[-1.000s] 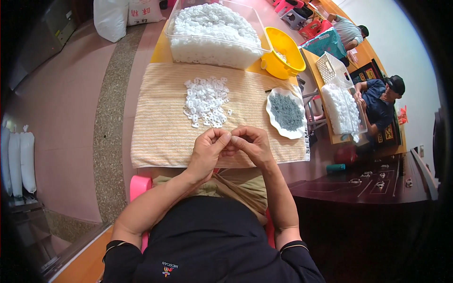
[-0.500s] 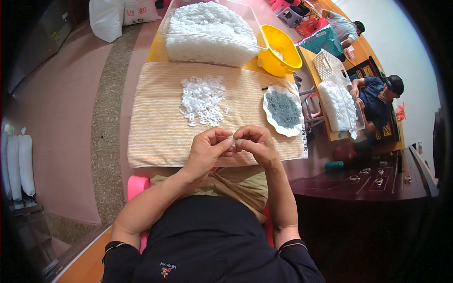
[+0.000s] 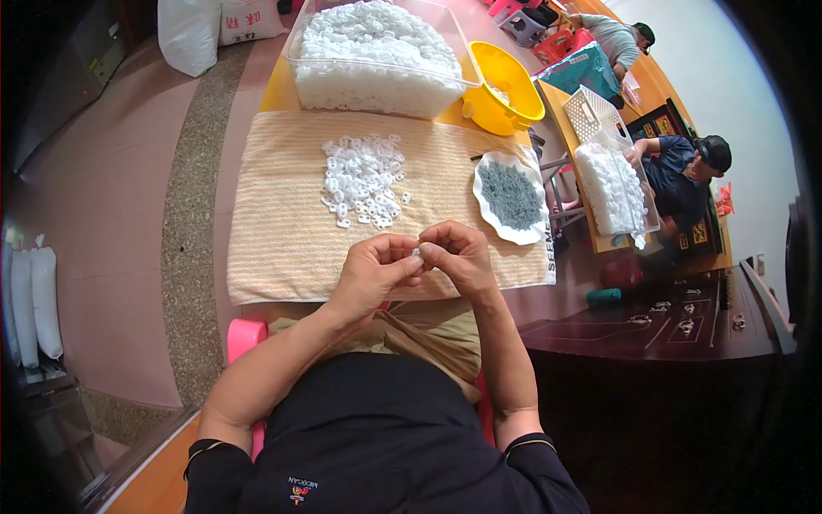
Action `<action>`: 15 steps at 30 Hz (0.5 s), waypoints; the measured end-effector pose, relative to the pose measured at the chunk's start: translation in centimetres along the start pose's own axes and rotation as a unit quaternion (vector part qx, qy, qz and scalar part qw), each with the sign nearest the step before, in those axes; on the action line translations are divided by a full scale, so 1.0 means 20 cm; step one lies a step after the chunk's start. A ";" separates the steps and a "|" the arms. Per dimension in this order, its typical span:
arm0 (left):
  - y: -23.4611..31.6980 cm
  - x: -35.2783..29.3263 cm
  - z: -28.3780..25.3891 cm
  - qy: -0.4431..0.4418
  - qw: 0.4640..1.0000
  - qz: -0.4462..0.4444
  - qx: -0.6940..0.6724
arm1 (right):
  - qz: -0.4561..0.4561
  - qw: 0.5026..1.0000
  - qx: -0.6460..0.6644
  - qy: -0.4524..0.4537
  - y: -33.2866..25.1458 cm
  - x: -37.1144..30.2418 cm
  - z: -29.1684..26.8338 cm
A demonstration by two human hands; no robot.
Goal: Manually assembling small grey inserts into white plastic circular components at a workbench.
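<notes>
Over the near edge of a striped towel, my left hand (image 3: 375,272) and my right hand (image 3: 462,261) meet fingertip to fingertip. A small white plastic piece (image 3: 417,253) shows between them, pinched by my left thumb and fingers. My right fingers are closed against it; whatever else they pinch is hidden. Just beyond my hands lies a loose pile of small white plastic pieces with holes (image 3: 364,176). To the right, a white scalloped plate (image 3: 483,210) holds a heap of tiny grey parts (image 3: 510,194).
At the far side of the towel (image 3: 274,214) stands a clear bin (image 3: 377,86) full of white pieces, beside a yellow basin (image 3: 490,120). Two people work at tables on the right, one near a white heap (image 3: 608,184). White sacks (image 3: 190,38) stand on the floor at left.
My right fingers have shifted at the joined fingertips, and the white piece shows more plainly. The whole view has moved slightly. The nearer co-worker's hand has moved toward the white heap.
</notes>
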State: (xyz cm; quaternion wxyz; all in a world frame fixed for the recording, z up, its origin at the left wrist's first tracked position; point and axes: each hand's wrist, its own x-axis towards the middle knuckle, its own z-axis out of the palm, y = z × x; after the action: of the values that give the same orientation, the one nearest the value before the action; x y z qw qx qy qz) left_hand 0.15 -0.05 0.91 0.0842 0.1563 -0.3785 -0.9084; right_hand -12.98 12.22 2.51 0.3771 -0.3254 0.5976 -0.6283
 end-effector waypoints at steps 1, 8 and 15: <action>0.00 0.00 0.00 -0.003 1.000 -0.004 0.002 | 0.006 1.000 0.006 0.001 -0.01 0.00 0.01; -0.02 0.01 -0.02 0.017 0.999 -0.031 -0.005 | -0.038 0.991 -0.087 0.094 0.02 0.02 -0.13; 0.02 0.00 -0.01 0.007 0.999 -0.051 0.000 | -0.061 0.975 -0.120 0.179 0.02 0.05 -0.23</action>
State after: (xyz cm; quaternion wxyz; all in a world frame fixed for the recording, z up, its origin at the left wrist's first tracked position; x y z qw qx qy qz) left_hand 0.30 -0.49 1.12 0.0405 0.1822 -0.3698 -0.9102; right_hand -17.44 13.76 1.67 0.1829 -0.2862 0.7057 -0.6218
